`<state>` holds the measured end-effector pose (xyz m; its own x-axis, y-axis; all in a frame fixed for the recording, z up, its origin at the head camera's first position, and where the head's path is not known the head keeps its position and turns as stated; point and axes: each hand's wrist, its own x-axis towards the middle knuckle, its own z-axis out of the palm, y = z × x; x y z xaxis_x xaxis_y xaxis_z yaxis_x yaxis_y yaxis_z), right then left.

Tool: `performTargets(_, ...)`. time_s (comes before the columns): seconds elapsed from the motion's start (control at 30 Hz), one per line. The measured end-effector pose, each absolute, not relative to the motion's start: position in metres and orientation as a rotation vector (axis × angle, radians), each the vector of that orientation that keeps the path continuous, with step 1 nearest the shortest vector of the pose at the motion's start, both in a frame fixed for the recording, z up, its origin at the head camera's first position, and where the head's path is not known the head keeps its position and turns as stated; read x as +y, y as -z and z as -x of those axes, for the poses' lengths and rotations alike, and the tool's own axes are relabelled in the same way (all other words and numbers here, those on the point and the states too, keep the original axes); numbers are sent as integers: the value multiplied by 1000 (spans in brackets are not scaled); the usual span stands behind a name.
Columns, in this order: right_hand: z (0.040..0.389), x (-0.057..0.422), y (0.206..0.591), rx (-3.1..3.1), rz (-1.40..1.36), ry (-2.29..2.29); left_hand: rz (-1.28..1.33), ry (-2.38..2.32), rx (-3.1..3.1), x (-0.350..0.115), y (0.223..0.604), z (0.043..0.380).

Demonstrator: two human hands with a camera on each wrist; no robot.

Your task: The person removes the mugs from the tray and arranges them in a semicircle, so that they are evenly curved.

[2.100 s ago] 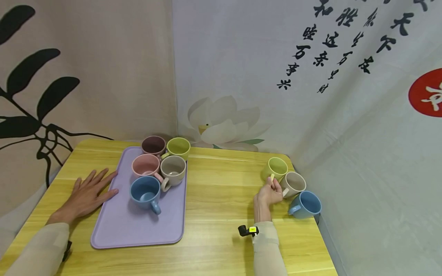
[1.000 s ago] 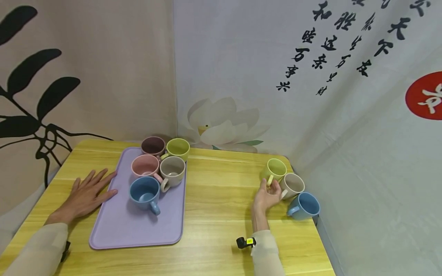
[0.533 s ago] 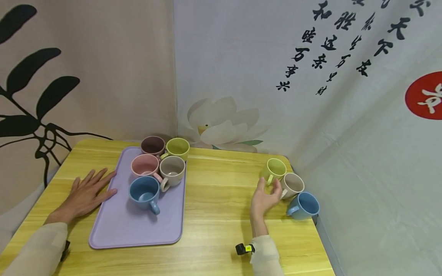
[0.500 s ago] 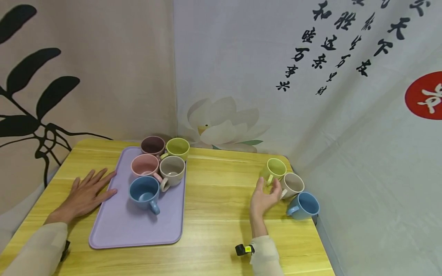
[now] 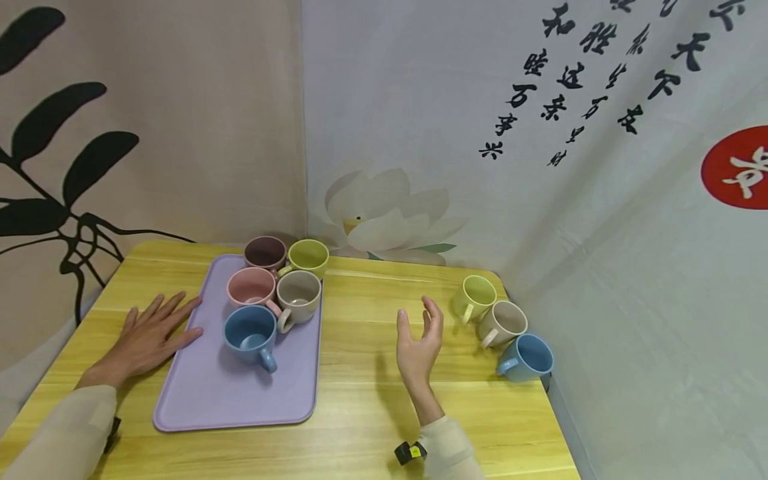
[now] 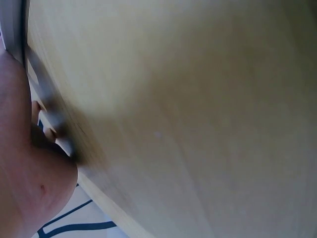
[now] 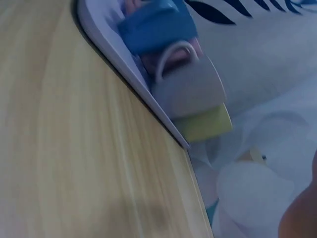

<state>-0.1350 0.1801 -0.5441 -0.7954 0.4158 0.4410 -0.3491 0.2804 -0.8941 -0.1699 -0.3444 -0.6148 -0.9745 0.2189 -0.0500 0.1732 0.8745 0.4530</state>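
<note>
My left hand (image 5: 150, 340) lies with spread fingers on the table at the left edge of a lilac tray (image 5: 240, 407), thumb on the rim. On the tray stand a blue mug (image 5: 249, 340), a pink mug (image 5: 252, 293) and a grey-beige mug (image 5: 300, 300); a dark plum mug (image 5: 265, 253) and a yellow-green mug (image 5: 311, 259) sit at its far end. Over the table between the two mug groups, my right hand (image 5: 420, 347) hovers with nothing in it, fingers loosely bent and apart from the thumb. The right wrist view shows the tray's mugs blurred.
Along the table's right edge a second yellow-green mug (image 5: 474, 299), another beige mug (image 5: 503, 323) and another blue mug (image 5: 525, 358) stand close together in a slanting row. A printed curtain (image 5: 384, 120) hangs directly behind the wooden table (image 5: 372, 400).
My right hand has let go of the right-hand yellow-green mug's handle and moved left, away from that row. The left hand has stayed put; the mugs stand essentially where they were.
</note>
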Motion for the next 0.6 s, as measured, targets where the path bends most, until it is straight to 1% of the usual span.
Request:
performTargets(0.27,127,149,551,-2111,-122,-1495,-308,-697,2942,-344,613,170)
performTargets(0.6,120,114,555,-2215,-265,-1558,-308,-706,2933,-344,612,169)
